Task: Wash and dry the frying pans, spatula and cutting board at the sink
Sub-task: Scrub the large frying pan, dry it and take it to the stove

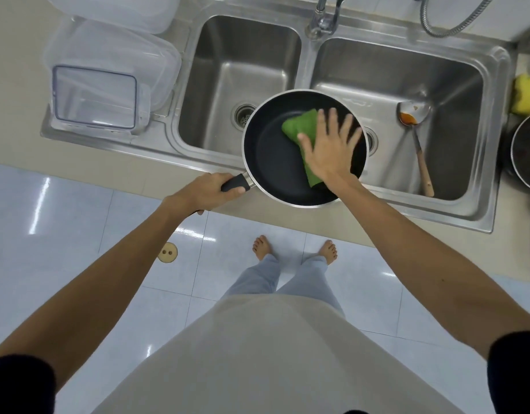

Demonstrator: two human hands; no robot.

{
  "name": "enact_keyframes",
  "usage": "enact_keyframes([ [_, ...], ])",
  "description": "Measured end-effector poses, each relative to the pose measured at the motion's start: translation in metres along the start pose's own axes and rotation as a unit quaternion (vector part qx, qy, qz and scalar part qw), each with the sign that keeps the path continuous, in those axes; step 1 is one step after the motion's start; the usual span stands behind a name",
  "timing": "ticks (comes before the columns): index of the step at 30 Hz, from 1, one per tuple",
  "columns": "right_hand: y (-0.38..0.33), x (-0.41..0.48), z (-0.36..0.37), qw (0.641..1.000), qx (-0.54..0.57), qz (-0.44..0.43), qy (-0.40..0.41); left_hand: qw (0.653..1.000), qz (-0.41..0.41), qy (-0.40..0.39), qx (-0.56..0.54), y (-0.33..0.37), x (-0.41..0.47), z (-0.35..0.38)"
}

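Note:
A black frying pan [272, 162] with a steel rim hangs over the front edge of the double sink, above the divider. My left hand [207, 189] grips its black handle. My right hand [329, 147] lies flat inside the pan with spread fingers, pressing a green cloth [299, 127] against the pan's floor. A metal spatula [414, 115] with a wooden handle and orange sauce on its blade lies in the right basin. A second pan [526, 156] shows partly at the right edge.
Clear plastic containers [108, 64] are stacked on the drainboard left of the sink [180, 94]. The tap [326, 16] stands behind the divider, with a hose to its right. A yellow sponge [526, 94] sits on the right counter. Tiled floor and my bare feet are below.

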State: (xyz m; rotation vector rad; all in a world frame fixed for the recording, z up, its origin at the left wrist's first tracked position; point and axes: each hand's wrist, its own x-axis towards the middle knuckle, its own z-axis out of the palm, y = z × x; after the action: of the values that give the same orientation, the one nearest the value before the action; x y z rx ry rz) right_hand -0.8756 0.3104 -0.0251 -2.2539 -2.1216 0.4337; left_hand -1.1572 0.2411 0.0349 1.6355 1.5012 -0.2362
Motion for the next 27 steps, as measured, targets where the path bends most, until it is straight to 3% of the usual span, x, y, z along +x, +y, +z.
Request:
enact_keyframes([
  [3,0.017,0.008,0.022,0.984,-0.017,-0.156,-0.082,0.998,0.003,-0.02,0.054,0.007,0.001,-0.002],
  [5,0.028,0.015,0.03,0.98,-0.016,-0.176,-0.088,0.998,0.001,-0.012,0.066,0.007,0.002,-0.002],
  [9,0.024,0.015,0.042,0.999,-0.024,-0.021,-0.031,0.997,-0.012,0.011,0.081,0.008,0.002,0.002],
  [14,-0.009,-0.011,0.058,0.989,0.031,0.145,0.015,0.998,-0.033,-0.004,0.051,0.003,0.001,0.005],
  [21,-0.066,0.04,0.045,0.988,0.083,0.124,0.038,0.995,-0.039,-0.008,0.093,0.011,0.003,0.004],
  [24,-0.105,0.051,0.042,0.979,0.164,0.117,0.042,0.992,-0.031,0.003,0.119,0.013,0.006,0.0],
  [27,-0.126,0.029,0.033,0.956,0.291,0.037,0.021,0.987,-0.026,0.013,0.157,0.015,0.015,-0.006],
])
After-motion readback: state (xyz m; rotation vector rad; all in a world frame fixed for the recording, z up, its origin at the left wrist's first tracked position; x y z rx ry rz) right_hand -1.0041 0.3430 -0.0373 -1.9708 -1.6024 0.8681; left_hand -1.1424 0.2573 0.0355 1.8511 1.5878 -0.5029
